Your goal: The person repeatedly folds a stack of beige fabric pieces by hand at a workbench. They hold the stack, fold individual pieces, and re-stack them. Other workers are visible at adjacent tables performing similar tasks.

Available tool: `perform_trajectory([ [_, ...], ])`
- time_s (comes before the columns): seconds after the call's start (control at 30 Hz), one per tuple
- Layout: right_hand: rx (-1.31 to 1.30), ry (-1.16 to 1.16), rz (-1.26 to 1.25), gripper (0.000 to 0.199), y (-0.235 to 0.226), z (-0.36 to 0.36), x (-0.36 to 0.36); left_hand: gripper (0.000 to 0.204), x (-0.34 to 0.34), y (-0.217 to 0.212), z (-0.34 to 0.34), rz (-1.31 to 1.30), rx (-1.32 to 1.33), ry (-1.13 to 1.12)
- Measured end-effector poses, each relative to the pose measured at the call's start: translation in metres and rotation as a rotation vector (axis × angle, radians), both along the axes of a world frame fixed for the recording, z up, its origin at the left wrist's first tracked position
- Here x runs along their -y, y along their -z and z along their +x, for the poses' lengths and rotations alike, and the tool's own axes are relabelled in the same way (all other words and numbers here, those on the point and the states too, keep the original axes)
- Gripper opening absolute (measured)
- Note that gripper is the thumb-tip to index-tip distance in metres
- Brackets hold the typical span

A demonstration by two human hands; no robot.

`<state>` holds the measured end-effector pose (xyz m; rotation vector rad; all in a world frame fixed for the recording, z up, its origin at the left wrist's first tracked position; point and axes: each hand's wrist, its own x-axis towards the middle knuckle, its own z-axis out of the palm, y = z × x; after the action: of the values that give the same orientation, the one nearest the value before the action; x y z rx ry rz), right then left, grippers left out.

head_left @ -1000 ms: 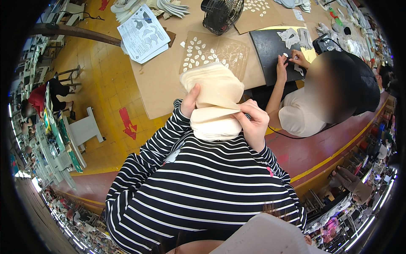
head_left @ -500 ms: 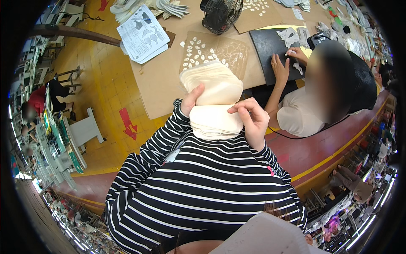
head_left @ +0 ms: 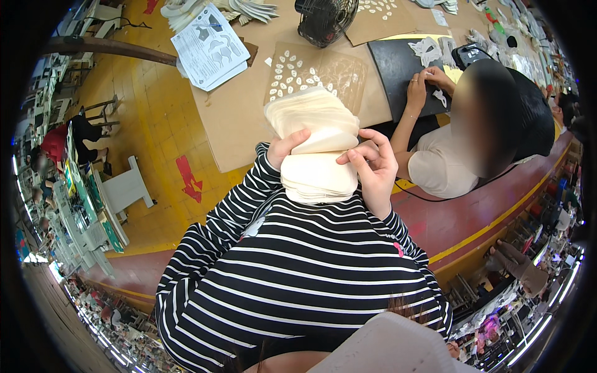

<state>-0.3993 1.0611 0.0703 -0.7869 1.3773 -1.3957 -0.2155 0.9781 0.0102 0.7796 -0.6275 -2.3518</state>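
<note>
Close in front of my body I hold a stack of thin cream sheets [head_left: 314, 115] with rounded corners, perhaps cut fabric pieces. Nearer my chest, some sheets are folded over into a lower layered part [head_left: 318, 177]. My left hand [head_left: 283, 151] grips the stack's left side, thumb on top and the other fingers hidden underneath. At the right end of the fold, my right hand [head_left: 377, 174] has its thumb and a bent finger at the edge of a sheet, while its index finger reaches toward the upper part's right edge.
A brown-covered table [head_left: 230, 130] lies ahead, bearing a clear sheet with several small white ovals [head_left: 289, 71], printed papers [head_left: 208, 50] and a black fan [head_left: 323, 22]. On the right a co-worker [head_left: 441, 155] sits by a black board [head_left: 398, 68], handling a small white piece.
My left thumb has shifted slightly rightward over the stack. My right index finger has lifted toward the upper sheets, whose right edge now bulges. The co-worker's hands have come together.
</note>
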Motion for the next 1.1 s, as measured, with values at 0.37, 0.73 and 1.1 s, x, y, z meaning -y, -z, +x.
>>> perform_trajectory([
  [0.37, -0.206, -0.081, -0.048, 0.008, 0.011, -0.003, -0.005, 0.060, 0.001, 0.012, 0.004, 0.107, -0.153, -0.015],
  [0.73, -0.441, -0.036, -0.210, 0.015, 0.008, -0.003, -0.003, 0.061, 0.003, -0.006, -0.003, -0.129, 0.044, 0.039],
  [1.1, -0.001, -0.045, -0.025, 0.030, 0.008, -0.004, -0.008, 0.054, -0.002, -0.002, -0.002, 0.128, -0.105, 0.002],
])
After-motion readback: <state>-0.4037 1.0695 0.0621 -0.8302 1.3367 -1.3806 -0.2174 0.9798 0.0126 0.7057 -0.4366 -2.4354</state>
